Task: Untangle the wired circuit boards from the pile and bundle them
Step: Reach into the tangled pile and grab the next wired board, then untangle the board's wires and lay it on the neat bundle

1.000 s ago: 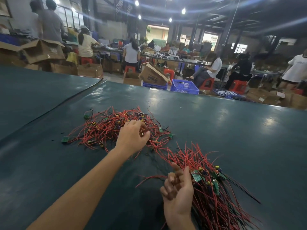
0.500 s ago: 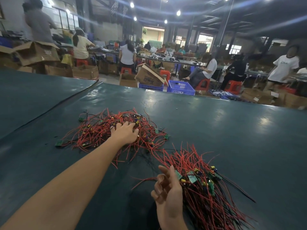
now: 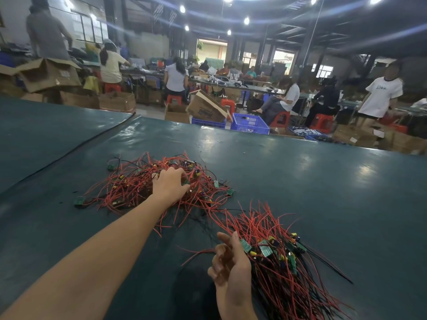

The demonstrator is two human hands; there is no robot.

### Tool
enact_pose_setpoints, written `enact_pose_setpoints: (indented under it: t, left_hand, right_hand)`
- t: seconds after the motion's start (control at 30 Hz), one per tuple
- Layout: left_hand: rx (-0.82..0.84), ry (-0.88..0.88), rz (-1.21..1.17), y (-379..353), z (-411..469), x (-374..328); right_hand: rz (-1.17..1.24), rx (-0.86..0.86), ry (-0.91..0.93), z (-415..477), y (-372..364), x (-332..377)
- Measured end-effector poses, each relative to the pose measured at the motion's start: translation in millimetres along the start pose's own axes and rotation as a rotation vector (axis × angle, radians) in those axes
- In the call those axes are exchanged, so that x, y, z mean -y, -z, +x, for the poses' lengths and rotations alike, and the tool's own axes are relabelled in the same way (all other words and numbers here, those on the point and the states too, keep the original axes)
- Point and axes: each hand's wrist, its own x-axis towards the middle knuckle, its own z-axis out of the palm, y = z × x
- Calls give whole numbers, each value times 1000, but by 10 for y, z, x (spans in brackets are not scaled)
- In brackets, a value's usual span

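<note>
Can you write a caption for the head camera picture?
Left hand grips the tangled pile; right hand rests beside the bundle.

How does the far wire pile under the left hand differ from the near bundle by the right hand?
The far pile is a loose tangle, boards scattered to its edges; the near bundle has wires running roughly parallel, boards clustered together. The left hand curls into the far pile; the right hand sits beside the near bundle, loosely curled. Both: red wires, green boards.
</note>
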Motion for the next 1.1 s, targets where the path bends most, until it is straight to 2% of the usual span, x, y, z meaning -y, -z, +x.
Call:
enact_pose_setpoints:
  t: [0.33, 0.53, 0.63, 0.7, 0.77, 0.87, 0.97, 1.1]
  left_hand:
    - [-289, 98, -423, 304, 60, -129]
    - [-449, -30, -781, 657, 93, -305]
    - [-602, -105, -800, 796, 49, -430]
    - [-679, -220, -749, 835, -42, -504]
    - [-675, -358, -706, 790, -196, -556]
    - [-560, -498, -661, 559, -533, -548]
    - [-472, -506, -642, 212, -885, -452]
    - [-377, -432, -615, -126, -1180, -313]
  right_hand:
    - [-8, 9, 2, -8, -1, 8]
    - [-7, 16, 3, 5, 11, 15]
    - [-26, 10, 19, 12, 12, 6]
    - [-74, -8, 31, 18, 14, 4]
    - [-130, -27, 27, 48, 35, 1]
    - [-177, -66, 23, 128, 69, -32]
    - [-322, -85, 92, 193, 80, -77]
    - [-547, -106, 227, 259, 175, -75]
